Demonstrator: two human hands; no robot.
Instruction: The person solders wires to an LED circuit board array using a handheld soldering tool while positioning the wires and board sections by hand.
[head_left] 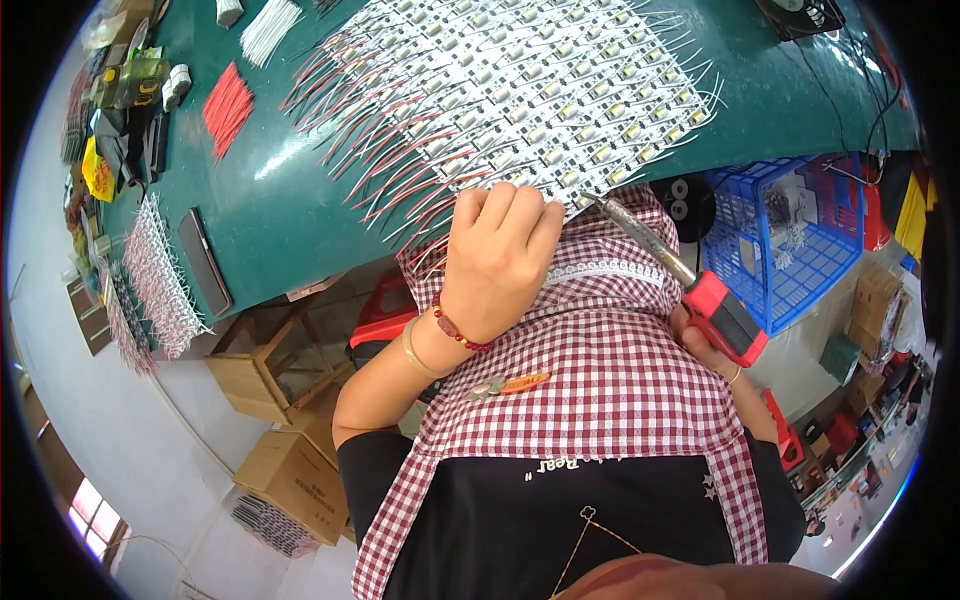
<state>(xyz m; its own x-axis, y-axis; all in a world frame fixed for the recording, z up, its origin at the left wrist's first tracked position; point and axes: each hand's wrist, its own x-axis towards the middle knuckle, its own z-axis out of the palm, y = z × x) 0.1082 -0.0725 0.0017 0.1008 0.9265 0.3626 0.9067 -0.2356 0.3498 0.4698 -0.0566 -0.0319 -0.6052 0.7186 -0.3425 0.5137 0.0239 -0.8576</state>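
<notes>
A white panel of small circuit boards (540, 85) lies at the table's near edge, with red and white wires sticking out from its left side and white ones along the right. My left hand (502, 245) is closed at the panel's near edge, fingers curled down; whatever they pinch is hidden beneath them. In my right hand (703, 350), mostly behind the handle, is a soldering iron (728, 318) with a red and black grip. Its metal shaft slants up and left, the tip at the panel's near corner, beside my left fingers.
On the green table (270, 215) lie red wires (228, 110), white wires (270, 32), a dark flat bar (205, 262) and a wired panel (163, 280). A fan (800, 15) stands far right. Below the table are a blue crate (785, 245) and a cardboard box (292, 485).
</notes>
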